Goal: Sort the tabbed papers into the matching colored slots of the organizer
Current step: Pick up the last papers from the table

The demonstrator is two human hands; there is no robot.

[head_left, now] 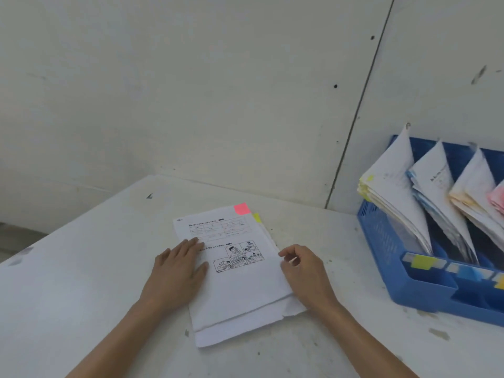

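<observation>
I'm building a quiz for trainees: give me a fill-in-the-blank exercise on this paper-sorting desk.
1. The corner tab on the top sheet is ____.
2. The lower tab peeking out beneath it is ____.
3. The left hand lies flat on the sheet's ____ side.
4. The organizer is made of ____ plastic.
Missing words: pink, yellow, left, blue.

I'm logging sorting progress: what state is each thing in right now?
top sheet, flat on the stack, pink tab at its far corner.
stack of papers, lying on the table, yellow tab peeking out beneath.
left hand, flat, straight fingers resting on the top sheet.
right hand, fingers curled at the stack's right edge; grip unclear.
organizer, upright, its slots holding leaning papers.
</observation>
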